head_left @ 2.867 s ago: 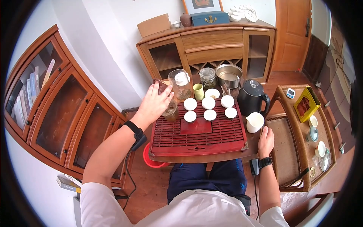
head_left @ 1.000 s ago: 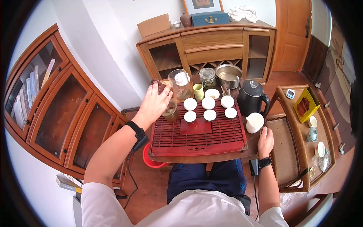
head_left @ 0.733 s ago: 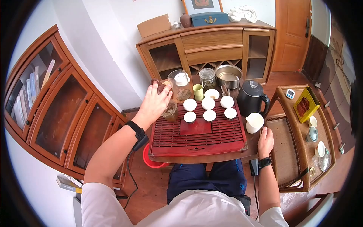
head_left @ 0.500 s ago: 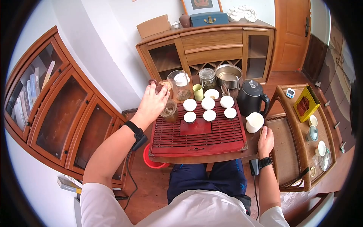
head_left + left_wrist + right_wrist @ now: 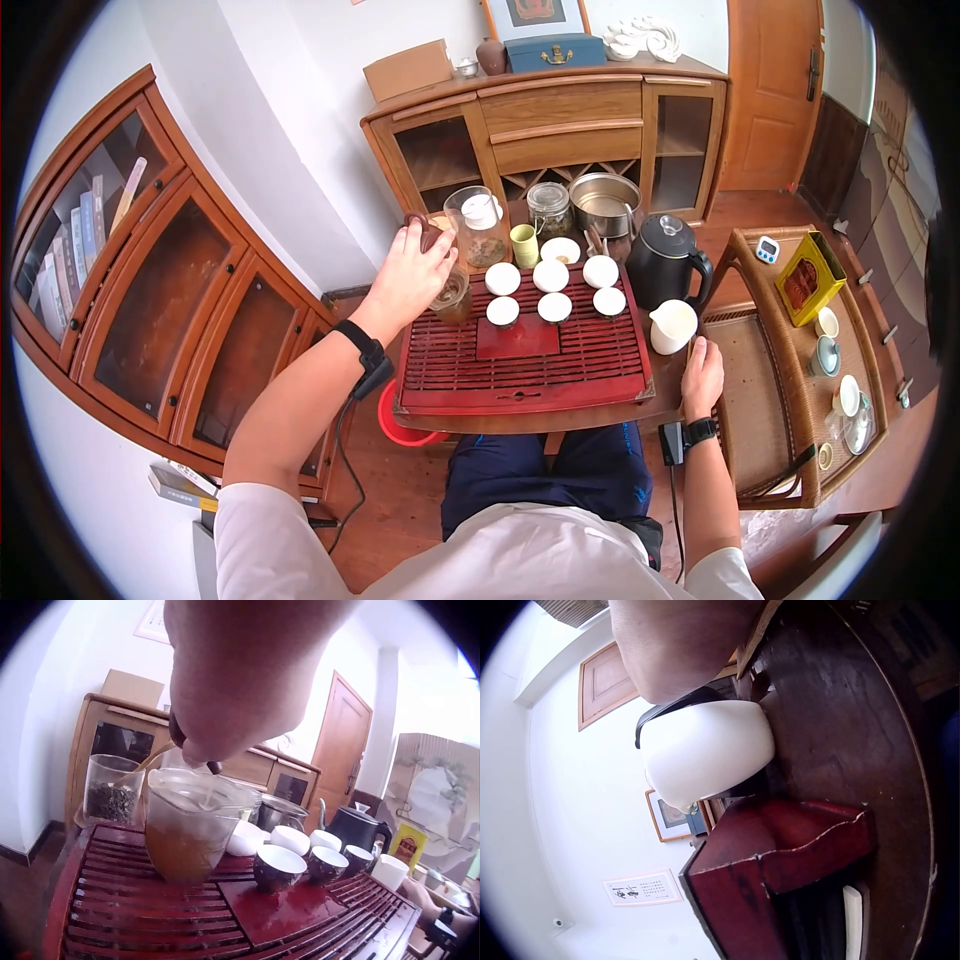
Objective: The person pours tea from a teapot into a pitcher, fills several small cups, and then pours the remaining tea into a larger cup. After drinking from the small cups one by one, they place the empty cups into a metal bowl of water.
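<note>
Brown pot point(image 5: 431, 238) above the glass pitcher point(image 5: 184, 844), seemingly for pouring.
Right hand point(image 5: 703, 375) is at the desk point(image 5: 840, 712) edge, finger state I cannot tell; left hand point(image 5: 405, 280) has fingers clamped on the pot. Better to tilt slowly, clear of the tall jar point(image 5: 485, 247) behind.

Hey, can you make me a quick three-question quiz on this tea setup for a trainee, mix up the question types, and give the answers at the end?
1. What does the left hand grip?
A) a yellow tin
B) a dark brown object
C) a black kettle

2. True or false: the white pitcher stands off the red tray.

3. How many small cups are lined up in two rows on the red tray?

Key:
1. B
2. True; it is beside the red tray, on the table.
3. Six, three in each row.
</note>
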`<state>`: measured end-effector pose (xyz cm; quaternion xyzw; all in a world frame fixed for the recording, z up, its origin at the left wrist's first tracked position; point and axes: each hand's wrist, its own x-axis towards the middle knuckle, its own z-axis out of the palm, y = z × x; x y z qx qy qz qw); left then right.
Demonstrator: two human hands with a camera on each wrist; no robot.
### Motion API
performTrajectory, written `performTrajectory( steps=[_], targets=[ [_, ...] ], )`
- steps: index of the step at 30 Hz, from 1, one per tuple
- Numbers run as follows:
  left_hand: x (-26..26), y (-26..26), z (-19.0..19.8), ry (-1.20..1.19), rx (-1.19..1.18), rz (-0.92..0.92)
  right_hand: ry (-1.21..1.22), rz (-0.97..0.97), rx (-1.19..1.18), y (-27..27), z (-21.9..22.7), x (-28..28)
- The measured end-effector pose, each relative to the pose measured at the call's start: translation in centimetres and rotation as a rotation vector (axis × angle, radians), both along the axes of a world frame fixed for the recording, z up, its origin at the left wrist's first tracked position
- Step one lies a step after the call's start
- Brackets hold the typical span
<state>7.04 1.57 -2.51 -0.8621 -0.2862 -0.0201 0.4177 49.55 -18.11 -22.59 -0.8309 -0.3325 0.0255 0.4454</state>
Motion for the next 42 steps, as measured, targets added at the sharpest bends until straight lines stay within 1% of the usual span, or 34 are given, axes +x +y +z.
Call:
performTrajectory(
  steps=[2, 5, 7, 12, 14, 18, 20, 24, 26, 29, 32, 36, 38, 42],
  targets=[
    [-0.3, 0.3, 0.1, 0.012, 0.009, 0.067, -0.003, 0.004, -0.004, 0.0, -0.1, 0.1],
    [-1.0, 0.2, 0.0, 0.01, -0.013, 0.097, -0.007, -0.005, 0.005, 0.0, -0.2, 0.1],
    [-1.0, -0.2, -0.2, 0.015, -0.025, 0.092, -0.034, 0.007, 0.008, 0.1, -0.4, 0.2],
    [-0.5, -0.8, -0.3, 0.018, -0.035, 0.062, -0.016, 0.003, 0.011, 0.1, -0.2, 0.1],
    [-0.3, -0.5, -0.5, 0.008, 0.0, 0.025, -0.019, 0.006, 0.013, 0.1, -0.3, 0.1],
    [-0.3, -0.1, -0.4, 0.012, 0.034, 0.028, -0.025, 0.01, 0.009, 0.1, -0.4, 0.2],
    [-0.4, 0.2, -0.5, -0.01, 0.038, 0.066, -0.018, 0.006, 0.013, 0.1, -0.4, 0.2],
    [-0.8, -0.1, -0.4, -0.027, 0.051, 0.056, -0.018, 0.013, 0.015, 0.1, -0.4, 0.3],
    [-0.9, -0.7, -0.4, -0.029, 0.006, 0.042, -0.021, 0.014, 0.021, 0.1, -0.3, 0.2],
    [-0.4, -1.4, -0.2, -0.027, 0.0, 0.021, -0.006, -0.001, 0.005, 0.0, 0.1, -0.1],
    [-0.1, -0.9, -0.3, -0.049, 0.012, -0.01, -0.019, -0.003, 0.011, 0.0, -0.2, 0.0],
    [0.3, -0.2, -0.1, -0.043, 0.027, -0.006, -0.017, 0.003, 0.023, 0.1, -0.2, 0.1],
    [0.2, 0.0, 0.0, -0.038, 0.028, 0.05, -0.011, 0.005, 0.02, 0.1, -0.4, 0.2],
    [-0.8, 0.2, -0.1, -0.048, 0.036, 0.066, -0.02, -0.004, 0.034, 0.2, -0.3, 0.0]
  ],
)
